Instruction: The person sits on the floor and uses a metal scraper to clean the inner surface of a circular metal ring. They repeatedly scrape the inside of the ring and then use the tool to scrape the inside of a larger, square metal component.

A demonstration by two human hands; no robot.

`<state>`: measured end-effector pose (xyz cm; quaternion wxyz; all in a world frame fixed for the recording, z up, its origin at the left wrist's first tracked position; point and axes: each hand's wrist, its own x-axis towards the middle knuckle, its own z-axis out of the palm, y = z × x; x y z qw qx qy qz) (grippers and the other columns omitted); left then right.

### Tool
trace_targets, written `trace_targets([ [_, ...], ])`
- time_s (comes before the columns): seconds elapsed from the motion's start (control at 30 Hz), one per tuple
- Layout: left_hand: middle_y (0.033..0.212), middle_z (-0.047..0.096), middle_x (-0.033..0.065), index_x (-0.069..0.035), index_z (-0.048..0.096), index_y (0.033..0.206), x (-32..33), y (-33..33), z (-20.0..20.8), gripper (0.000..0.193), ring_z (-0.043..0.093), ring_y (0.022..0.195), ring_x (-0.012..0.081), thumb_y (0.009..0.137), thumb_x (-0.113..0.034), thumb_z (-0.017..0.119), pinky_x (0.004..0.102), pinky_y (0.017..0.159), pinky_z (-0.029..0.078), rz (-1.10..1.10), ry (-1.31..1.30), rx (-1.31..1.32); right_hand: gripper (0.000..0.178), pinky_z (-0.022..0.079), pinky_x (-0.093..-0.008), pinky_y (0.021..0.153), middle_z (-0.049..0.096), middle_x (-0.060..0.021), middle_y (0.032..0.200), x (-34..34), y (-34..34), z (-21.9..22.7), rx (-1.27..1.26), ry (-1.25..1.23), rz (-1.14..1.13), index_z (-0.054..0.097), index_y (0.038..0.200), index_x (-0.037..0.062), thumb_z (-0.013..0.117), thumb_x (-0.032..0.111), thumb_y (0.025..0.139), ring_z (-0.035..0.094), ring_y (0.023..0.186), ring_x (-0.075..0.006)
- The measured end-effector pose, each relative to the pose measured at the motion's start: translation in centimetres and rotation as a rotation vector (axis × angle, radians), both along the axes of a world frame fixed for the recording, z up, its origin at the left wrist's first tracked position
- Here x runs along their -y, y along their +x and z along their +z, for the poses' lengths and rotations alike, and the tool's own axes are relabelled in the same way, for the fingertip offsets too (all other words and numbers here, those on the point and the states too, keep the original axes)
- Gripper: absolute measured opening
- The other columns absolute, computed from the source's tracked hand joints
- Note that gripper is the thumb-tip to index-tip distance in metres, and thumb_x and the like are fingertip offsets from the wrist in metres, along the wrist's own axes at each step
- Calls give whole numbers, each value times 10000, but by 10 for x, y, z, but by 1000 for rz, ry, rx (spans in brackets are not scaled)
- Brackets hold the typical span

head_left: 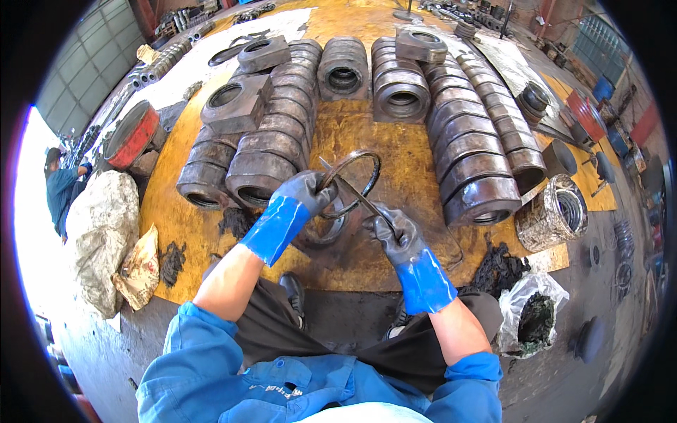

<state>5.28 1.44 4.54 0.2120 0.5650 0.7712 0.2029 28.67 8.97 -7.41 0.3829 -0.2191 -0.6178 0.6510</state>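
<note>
A dark thin ring [378, 170] is gripped by my left hand [309, 192], in a grey-and-blue rubber glove, with the fingers closed on its left side. My right hand [399, 231], gloved alike, is closed round the lower end of a long thin metal tool [352, 189]; whether it is a file or a blade I cannot tell. The tool slants up to the left across the ring, close to my left fingers. Beneath the hands, a round metal part [326, 234] on the yellow-brown sheet [367, 268] is partly hidden by the ring and left glove.
Rows of heavy metal cylinders [474, 173] line both sides, some topped by a squarish block [237, 103]. To the right are a greasy bucket [552, 213], black rags [499, 271] and a plastic bag [534, 315]. A white sack [104, 233] stands left, with a co-worker [62, 187] beyond.
</note>
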Motion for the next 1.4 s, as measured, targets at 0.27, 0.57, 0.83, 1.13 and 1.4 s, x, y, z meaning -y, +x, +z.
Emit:
trace_targets([
  [0.27, 1022, 693, 188, -116, 674, 1098, 22, -36, -5, 415, 656, 989, 359, 887, -468, 610, 438, 820, 503, 215, -106, 2, 494, 472, -400, 521, 607, -69, 653, -2, 24, 84, 554, 1334, -149, 625, 1212, 77, 705, 85, 725, 620, 573, -269],
  [0.57, 932, 687, 223, -59, 675, 997, 24, -43, -18, 499, 664, 930, 376, 858, -536, 628, 439, 784, 502, 241, -15, -130, 504, 440, -403, 474, 538, -61, 593, -7, 34, 91, 541, 1505, -230, 636, 1211, 98, 717, 95, 713, 581, 524, -256],
  [0.83, 919, 700, 184, -91, 677, 1061, 24, -32, -4, 431, 678, 881, 331, 869, -475, 641, 411, 770, 511, 213, -75, -46, 505, 470, -394, 508, 588, -61, 649, -11, 38, 90, 592, 1433, -247, 636, 1209, 107, 753, 129, 719, 620, 579, -265],
  [1.13, 861, 724, 31, -33, 684, 1002, 18, -42, -14, 247, 590, 712, 84, 949, -270, 644, 262, 580, 462, 197, 197, 521, 393, 535, -335, 627, 690, -53, 821, -41, 42, 42, 286, 483, -176, 608, 1259, 53, 613, 278, 936, 677, 739, -189],
  [1.4, 868, 729, 43, -36, 705, 988, 11, -45, -22, 216, 552, 613, 65, 967, -235, 624, 226, 539, 438, 167, 397, 585, 369, 514, -267, 566, 734, -109, 918, -36, 36, 40, 272, -265, -64, 594, 1261, 44, 580, 294, 989, 670, 672, -132],
])
